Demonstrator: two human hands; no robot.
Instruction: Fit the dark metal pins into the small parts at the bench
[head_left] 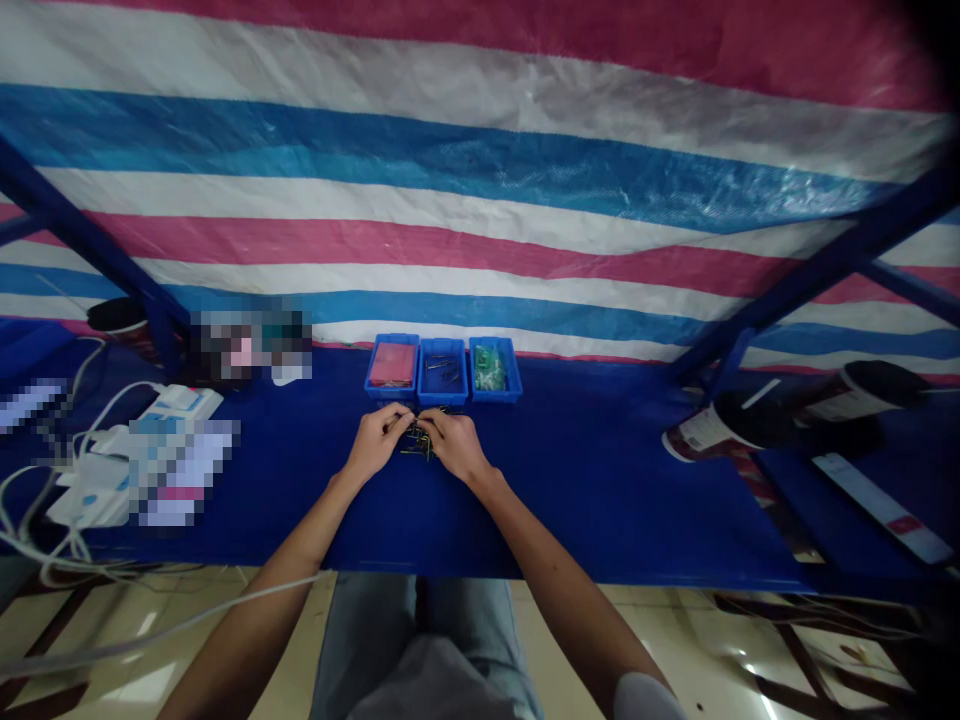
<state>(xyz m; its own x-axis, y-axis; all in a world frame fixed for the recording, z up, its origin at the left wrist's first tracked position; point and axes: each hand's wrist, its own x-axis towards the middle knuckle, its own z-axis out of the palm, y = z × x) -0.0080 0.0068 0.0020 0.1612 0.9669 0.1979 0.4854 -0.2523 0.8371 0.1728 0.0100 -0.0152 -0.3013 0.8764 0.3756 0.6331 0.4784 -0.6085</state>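
Observation:
Both hands meet over the middle of the blue table, just in front of three small blue bins. My left hand and my right hand have their fingers pinched close together; what is between the fingertips is too small to make out. Under and between them lies a loose pile of small dark and brass-coloured pieces. The left bin holds pink flat pieces, the middle one a few thin dark metal pieces, and the right one green and whitish small packets.
White power strips with tangled cables lie on the left of the blue table. Paper cups and a phone are on the right. A striped sheet hangs behind, between blue frame bars.

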